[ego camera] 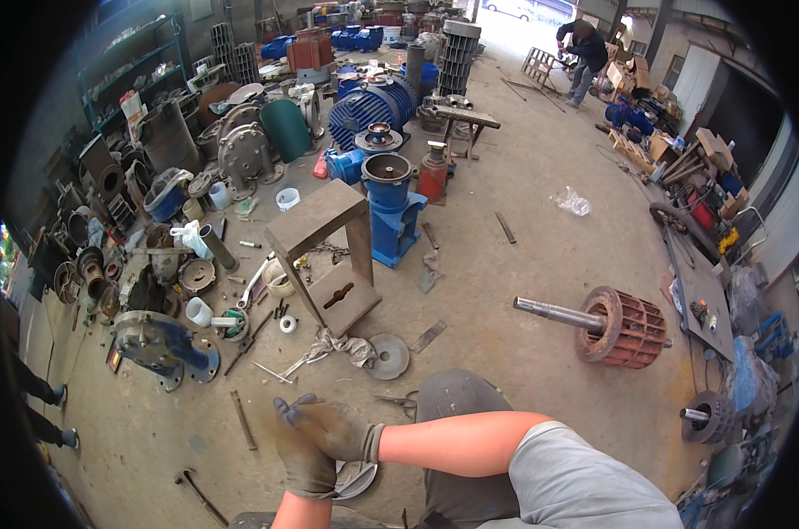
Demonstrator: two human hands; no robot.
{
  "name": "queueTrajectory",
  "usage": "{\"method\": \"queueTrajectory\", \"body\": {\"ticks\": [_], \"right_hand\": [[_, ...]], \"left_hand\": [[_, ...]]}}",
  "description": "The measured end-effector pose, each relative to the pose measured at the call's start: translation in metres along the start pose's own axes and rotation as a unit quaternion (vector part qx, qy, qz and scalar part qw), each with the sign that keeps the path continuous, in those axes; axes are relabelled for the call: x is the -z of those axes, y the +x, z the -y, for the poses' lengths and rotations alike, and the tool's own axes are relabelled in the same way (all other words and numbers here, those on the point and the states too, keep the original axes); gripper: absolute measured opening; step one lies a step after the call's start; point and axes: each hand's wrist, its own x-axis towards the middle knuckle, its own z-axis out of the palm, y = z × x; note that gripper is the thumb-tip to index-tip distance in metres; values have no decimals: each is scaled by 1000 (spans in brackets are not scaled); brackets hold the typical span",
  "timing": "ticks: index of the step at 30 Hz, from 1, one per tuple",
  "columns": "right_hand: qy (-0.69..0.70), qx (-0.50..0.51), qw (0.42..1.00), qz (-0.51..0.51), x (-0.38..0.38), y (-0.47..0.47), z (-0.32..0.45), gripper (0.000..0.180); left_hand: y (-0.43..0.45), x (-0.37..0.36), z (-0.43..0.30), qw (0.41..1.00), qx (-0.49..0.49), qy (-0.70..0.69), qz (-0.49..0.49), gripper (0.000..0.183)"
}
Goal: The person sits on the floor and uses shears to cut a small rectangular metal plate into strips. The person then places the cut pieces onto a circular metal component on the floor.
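Note:
My left hand [303, 466] and my right hand [340, 430] both wear grey-brown work gloves. They meet in front of my bent knee, the right laid over the left, and the fingers are blurred. No object shows in either hand; the space between the palms is hidden. Below them, a round pale dish or ring [358, 483] is partly covered by the left wrist. Just left of the hands a rusty metal bar [243, 420] lies on the concrete floor. Scissors or pliers [396, 401] lie by my knee, beyond them a flat metal disc [389, 357] with a centre hole.
A steel stand [320, 215] rises ahead, beside a blue pump bracket [393, 225]. Left lies a blue-grey pump casing [155, 347]; right, a rusty rotor with a shaft [621, 327]. A hammer-like tool [201, 496] lies lower left. Another person [583, 56] works far back; someone's legs [45, 397] show left.

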Motion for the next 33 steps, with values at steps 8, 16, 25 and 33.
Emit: {"method": "queueTrajectory", "body": {"ticks": [8,16,25,33], "right_hand": [[-32,15,999,15,11,-21,10,32],[17,16,992,121,23,-43,20,38],[76,-44,963,256,41,-68,37,43],[75,-44,949,302,54,-80,47,47]], "left_hand": [[-23,-5,10,999,-20,41,-4,60],[-65,-3,27,991,-84,106,3,58],[-123,-10,40,987,-26,157,-13,59],[-154,-20,56,969,-100,223,22,53]]}}
